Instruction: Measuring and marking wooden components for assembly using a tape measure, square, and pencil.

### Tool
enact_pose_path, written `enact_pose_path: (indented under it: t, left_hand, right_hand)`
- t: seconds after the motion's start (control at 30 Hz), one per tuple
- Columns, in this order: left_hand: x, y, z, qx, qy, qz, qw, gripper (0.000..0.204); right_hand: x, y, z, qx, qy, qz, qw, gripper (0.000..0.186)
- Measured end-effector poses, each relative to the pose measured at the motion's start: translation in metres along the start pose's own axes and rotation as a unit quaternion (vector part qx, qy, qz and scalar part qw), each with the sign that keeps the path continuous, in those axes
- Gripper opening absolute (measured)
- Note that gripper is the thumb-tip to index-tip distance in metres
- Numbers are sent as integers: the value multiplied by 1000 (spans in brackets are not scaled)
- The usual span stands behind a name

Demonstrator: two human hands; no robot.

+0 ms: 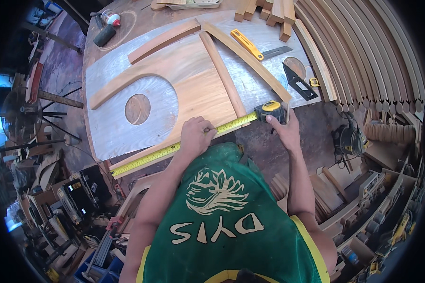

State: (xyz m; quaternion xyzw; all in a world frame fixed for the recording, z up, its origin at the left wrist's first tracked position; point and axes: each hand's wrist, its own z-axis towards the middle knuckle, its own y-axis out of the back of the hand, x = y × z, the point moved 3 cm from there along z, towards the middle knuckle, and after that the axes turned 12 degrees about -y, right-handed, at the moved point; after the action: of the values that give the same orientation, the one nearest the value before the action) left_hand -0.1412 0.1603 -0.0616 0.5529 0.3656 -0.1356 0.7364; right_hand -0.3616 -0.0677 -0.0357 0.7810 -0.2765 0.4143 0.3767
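My right hand (288, 131) grips a black and yellow tape measure (270, 107) just past the right end of a curved wooden panel (200, 87). From its case the yellow blade (148, 159) stretches left along the panel's near edge, with its end at the near left corner. My left hand (195, 137) rests on that edge over the blade, fingers curled together. A small dark thing shows at its fingertips, too small to name. A rounded wooden strip (222, 70) lies across the panel's right side.
On the pale worktop sheet (99, 127) lie a loose wooden bar (250, 61), a yellow-handled bevel gauge (247, 45) and a black square (300, 82). Wood blocks (269, 12) and a row of long slats (363, 52) stand at the far right. A fan (21, 115) is at the left.
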Motion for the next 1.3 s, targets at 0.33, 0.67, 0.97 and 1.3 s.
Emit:
enact_pose_path:
  t: [0.33, 0.67, 0.97, 1.3]
  left_hand:
    - [3, -2, 3, 0, 2, 1, 1000, 12]
    - [4, -2, 4, 9, -2, -8, 1000, 13]
    - [3, -2, 6, 19, 5, 14, 1000, 14]
    - [2, -2, 4, 26, 36, 8, 999, 13]
  right_hand:
    - [25, -4, 6, -47, -35, -279, 959, 91]
    - [23, -33, -3, -87, -12, -302, 949, 82]
    - [27, -31, -9, -80, 26, -280, 956, 106]
    - [22, -18, -7, -135, 122, -222, 958, 84]
